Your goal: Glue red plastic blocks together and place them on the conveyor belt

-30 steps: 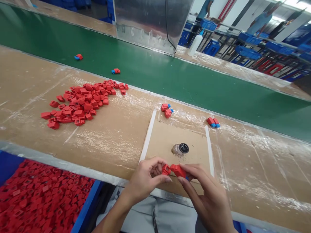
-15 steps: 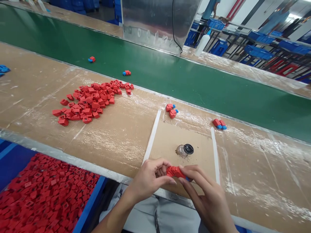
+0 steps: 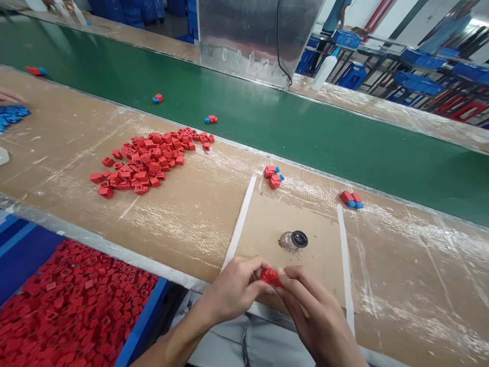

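Both my hands meet over the near edge of the cardboard mat, around a small red plastic piece (image 3: 270,276). My left hand (image 3: 239,288) pinches its left end between thumb and fingers. On the other end my right hand (image 3: 311,300) is closed, and its fingers cover much of the piece. Just beyond the hands, on the mat (image 3: 263,219), rests a small clear jar (image 3: 287,241) with a round black top (image 3: 299,239). Past the mat's far corners lie a pair of red-and-blue pieces (image 3: 274,180) and another pair (image 3: 347,198).
A heap of loose red pieces (image 3: 153,158) lies left on the bench. Behind runs a green conveyor belt (image 3: 305,127) carrying a few red-and-blue pieces (image 3: 211,119). A blue bin (image 3: 141,321) full of red pieces stands lower left. A co-worker's hand (image 3: 9,96) is beside blue pieces (image 3: 13,114).
My left thumb and fingers have closed in on the red piece, and the blue bit by my right fingers is now hidden. The view has shifted left, showing a co-worker's hand and another belt piece.
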{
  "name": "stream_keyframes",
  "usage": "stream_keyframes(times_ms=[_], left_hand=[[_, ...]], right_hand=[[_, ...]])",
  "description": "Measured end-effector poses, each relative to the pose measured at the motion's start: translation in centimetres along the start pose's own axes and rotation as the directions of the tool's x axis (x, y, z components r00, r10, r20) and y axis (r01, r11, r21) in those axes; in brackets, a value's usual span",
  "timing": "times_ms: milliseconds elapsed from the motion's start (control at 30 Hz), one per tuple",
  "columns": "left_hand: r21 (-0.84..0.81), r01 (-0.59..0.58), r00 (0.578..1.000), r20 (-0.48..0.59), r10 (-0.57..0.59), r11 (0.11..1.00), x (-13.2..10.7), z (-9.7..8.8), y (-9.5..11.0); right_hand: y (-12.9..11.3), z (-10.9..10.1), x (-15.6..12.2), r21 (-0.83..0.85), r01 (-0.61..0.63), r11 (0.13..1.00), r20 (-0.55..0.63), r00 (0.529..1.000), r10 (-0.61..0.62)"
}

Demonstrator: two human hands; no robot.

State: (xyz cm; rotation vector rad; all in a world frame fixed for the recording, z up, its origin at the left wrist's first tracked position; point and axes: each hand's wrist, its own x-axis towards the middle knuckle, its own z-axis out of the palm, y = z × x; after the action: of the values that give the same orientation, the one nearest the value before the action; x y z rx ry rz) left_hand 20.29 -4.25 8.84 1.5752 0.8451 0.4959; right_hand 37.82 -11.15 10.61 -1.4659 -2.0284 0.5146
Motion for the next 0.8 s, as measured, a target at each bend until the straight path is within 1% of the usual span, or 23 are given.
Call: stream_keyframes(times_ms=[200, 333, 400, 467, 533, 600, 733, 800], left_hand=[[0.047, -0.011, 1.0, 0.01, 0.011, 0.999, -0.1, 0.2, 0.1], [0.025, 0.015, 1.0, -0.002, -0.015, 1.0, 0.1, 0.3, 0.2], [-0.012, 0.032, 0.999, 0.004, -0.032, 0.999, 0.2, 0.2, 0.3], [-0.047, 0.06, 0.998, 0.012, -0.059, 0.997, 0.4, 0.1, 0.5], [-0.068, 0.098, 0.995, 0.006, -0.098, 0.993, 0.5, -0.1, 0.7], [-0.085, 0.128, 0.992, 0.006, -0.128, 0.988, 0.6, -0.3, 0.7], [-0.147, 0.127, 0.992, 0.037, -0.123, 0.981, 0.6, -0.5, 0.2], [-0.184, 0.101, 0.995, 0.002, -0.103, 0.978, 0.5, -0.3, -0.1]], right_hand=[[0.5, 0.6, -0.8, 0.047, 0.012, 0.999, -0.017, 1.0, -0.011], [0.5, 0.1, -0.6, 0.077, -0.01, 0.997, -0.023, 1.0, 0.012], [0.5, -0.3, -0.3, 0.125, -0.062, 0.99, 0.004, 0.998, 0.062], [0.6, -0.7, 0.0, 0.203, -0.151, 0.968, 0.039, 0.989, 0.146], [0.9, -0.9, 0.1, 0.288, -0.25, 0.925, 0.066, 0.968, 0.241], [1.2, -1.0, 0.1, 0.359, -0.324, 0.875, 0.067, 0.944, 0.322], [1.8, -0.7, -0.3, 0.45, -0.392, 0.802, 0.03, 0.905, 0.425], [1.9, -0.8, -1.1, 0.494, -0.402, 0.771, 0.021, 0.892, 0.452]])
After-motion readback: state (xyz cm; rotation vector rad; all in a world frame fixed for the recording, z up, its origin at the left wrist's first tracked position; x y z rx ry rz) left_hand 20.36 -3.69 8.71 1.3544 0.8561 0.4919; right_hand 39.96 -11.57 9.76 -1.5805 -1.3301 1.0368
